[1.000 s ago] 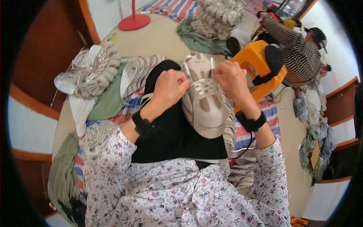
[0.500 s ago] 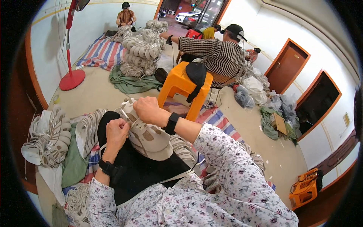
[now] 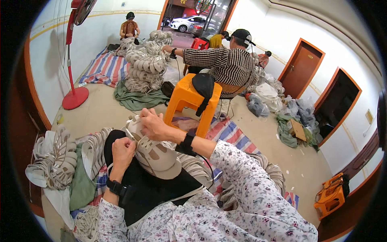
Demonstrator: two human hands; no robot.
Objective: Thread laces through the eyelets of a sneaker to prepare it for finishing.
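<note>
Lacing seems underway: your left hand point(image 3: 122, 148) pinches a lace at centre frame; your right hand point(image 3: 152, 125) curls closed over the beige shoe point(image 3: 155, 155) on your lap; next, likely pull it snug.

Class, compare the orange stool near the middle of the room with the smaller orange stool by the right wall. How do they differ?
The orange stool near the middle stands upright on the floor with a black bag draped over its seat. The orange stool by the right wall appears tipped over beside dark wood trim and looks smaller, with something dark on it. Both are orange plastic.
</note>
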